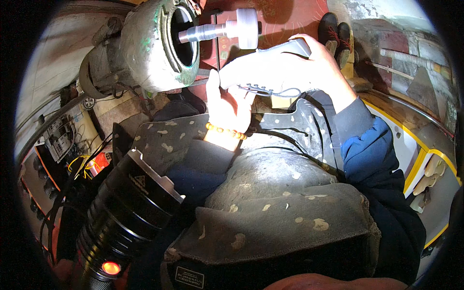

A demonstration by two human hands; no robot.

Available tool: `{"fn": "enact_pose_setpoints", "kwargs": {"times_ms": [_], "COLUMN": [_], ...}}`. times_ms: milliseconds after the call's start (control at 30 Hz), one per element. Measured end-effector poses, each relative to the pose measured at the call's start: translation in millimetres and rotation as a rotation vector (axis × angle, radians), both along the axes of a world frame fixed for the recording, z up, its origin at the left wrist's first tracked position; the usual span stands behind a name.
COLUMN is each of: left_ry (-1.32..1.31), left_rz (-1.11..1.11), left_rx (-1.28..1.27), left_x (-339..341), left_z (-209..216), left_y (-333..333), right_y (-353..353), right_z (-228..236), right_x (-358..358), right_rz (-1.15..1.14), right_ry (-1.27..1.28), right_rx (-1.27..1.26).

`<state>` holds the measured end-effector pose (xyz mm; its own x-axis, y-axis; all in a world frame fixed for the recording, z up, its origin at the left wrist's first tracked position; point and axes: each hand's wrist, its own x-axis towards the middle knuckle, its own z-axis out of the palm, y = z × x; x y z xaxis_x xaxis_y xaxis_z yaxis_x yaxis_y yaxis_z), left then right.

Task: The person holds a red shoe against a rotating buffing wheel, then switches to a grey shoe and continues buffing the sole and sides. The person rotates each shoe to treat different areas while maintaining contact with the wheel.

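Observation:
A pale lace-up shoe [270,68], washed out by bright light, lies on its side between my hands. Its thin dark laces face me, and a grey part shows near my right fingers. My left hand [231,107], with a beaded bracelet above it, supports one end of the shoe, thumb raised. At the other end, my right hand [323,58] grips the shoe from above and the side. Just beyond the shoe is a whitish cylindrical wheel [247,29] on a metal shaft [203,34], its surface streaked. Glare hides whether shoe and wheel touch.
The shaft comes out of a worn green-grey machine housing [145,46]. A large black flashlight [130,208] with a glowing orange button fills the lower left. My spotted dark apron [285,217] covers my lap. Dark shoes [333,38] and a corrugated hose [411,58] are at right.

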<state>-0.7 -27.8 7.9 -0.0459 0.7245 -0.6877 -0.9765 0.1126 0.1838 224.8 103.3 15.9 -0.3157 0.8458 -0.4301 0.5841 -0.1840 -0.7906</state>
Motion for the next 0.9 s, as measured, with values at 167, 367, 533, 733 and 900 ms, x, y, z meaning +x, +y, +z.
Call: {"fn": "enact_pose_setpoints", "kwargs": {"times_ms": [167, 367, 533, 733, 900], "left_ry": [-0.090, 0.081, 0.107, 0.089, 0.121], "left_rz": [-0.060, -0.114, -0.122, -0.128, -0.157], "left_rx": [0.064, 0.025, 0.038, -0.018, -0.051], "left_x": [14.9, 11.6, 11.8, 7.1, 1.7], "left_z": [2.0, 1.8, 10.6, 21.2, 12.2], "left_y": [15.2, 29.0, 38.5, 38.4, 35.1], "right_y": [-12.9, -13.7, -14.4, -9.6, -9.5], "right_z": [4.7, 1.5, 5.0, 5.7, -3.5], "right_x": [-11.6, -10.5, -11.5, -13.0, -16.6], "right_rz": [0.017, -0.214, -0.281, -0.235, -0.160], "right_ry": [-0.052, 0.174, 0.337, 0.280, 0.247], "right_rx": [0.058, -0.189, -0.165, -0.160, -0.125]}}
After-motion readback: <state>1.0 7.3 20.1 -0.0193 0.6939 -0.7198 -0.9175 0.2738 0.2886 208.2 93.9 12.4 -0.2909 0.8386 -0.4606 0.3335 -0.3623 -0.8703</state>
